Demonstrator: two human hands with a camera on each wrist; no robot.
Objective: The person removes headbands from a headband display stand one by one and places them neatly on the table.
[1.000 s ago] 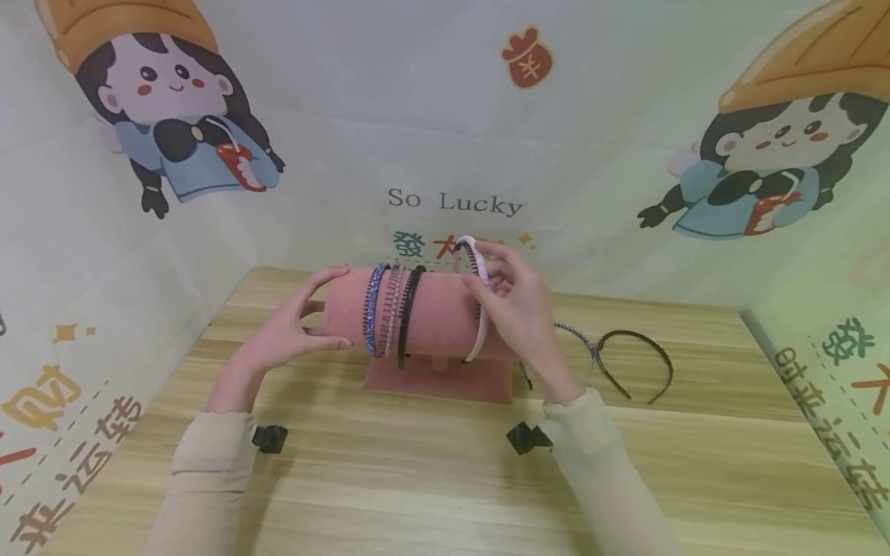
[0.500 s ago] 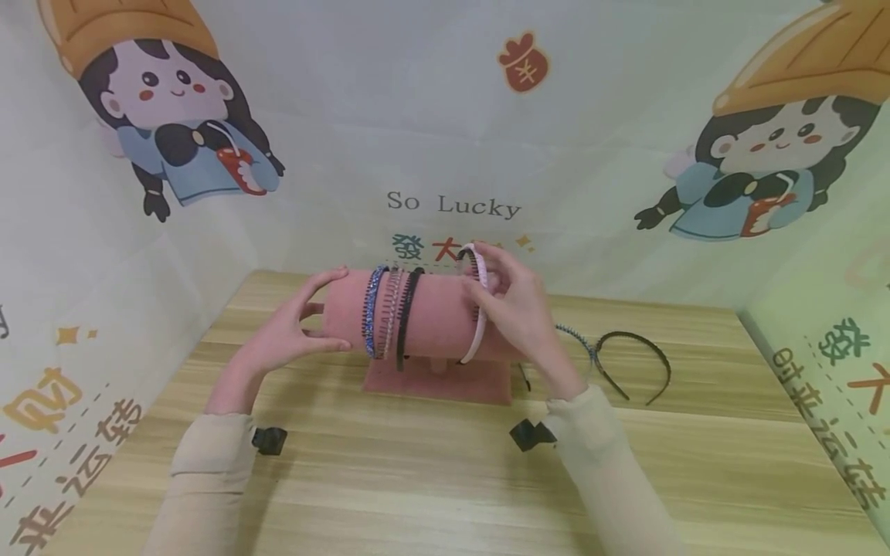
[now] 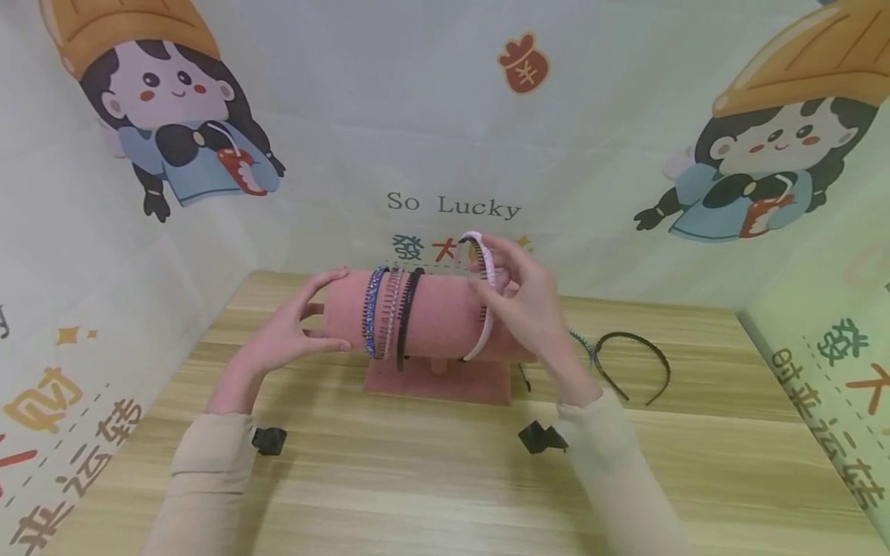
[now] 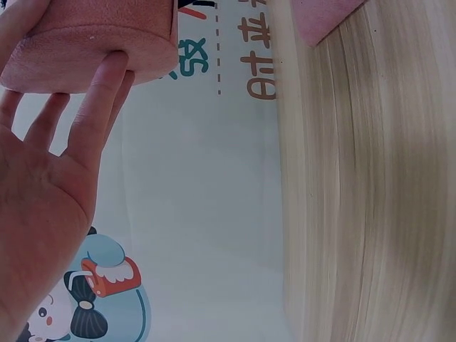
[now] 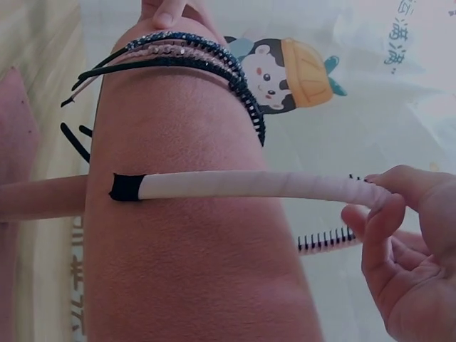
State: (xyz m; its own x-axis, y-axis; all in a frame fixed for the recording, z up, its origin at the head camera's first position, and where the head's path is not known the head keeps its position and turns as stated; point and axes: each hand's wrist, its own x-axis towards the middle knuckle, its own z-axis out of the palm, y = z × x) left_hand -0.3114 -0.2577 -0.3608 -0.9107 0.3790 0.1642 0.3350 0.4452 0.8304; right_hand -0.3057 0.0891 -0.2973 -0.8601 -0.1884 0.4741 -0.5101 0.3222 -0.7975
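A padded pink roll-shaped headband stand [image 3: 445, 309] lies crosswise on its pink base [image 3: 438, 382]. My left hand [image 3: 281, 328] holds the roll's left end, thumb low at the front and index finger on top; the left wrist view shows fingers against the end face [image 4: 78, 60]. Between finger and thumb, my right hand [image 3: 524, 301] pinches a pale pink toothed headband [image 5: 249, 184]. That band arches over the right part of the roll, its top standing above the surface. On the roll's left part sit a blue glittery headband [image 3: 371, 313], a pink one [image 3: 392, 313] and a black one [image 3: 410, 309].
On the wooden table [image 3: 417, 479], right of the stand, lie a black headband [image 3: 657, 351] and a blue one [image 3: 582, 340], partly hidden by my right hand. A printed cloth [image 3: 334, 139] encloses the back and sides.
My right hand has shifted slightly right and upward with the pale pink headband, whose top now stands higher over the roll. The left hand keeps its place.
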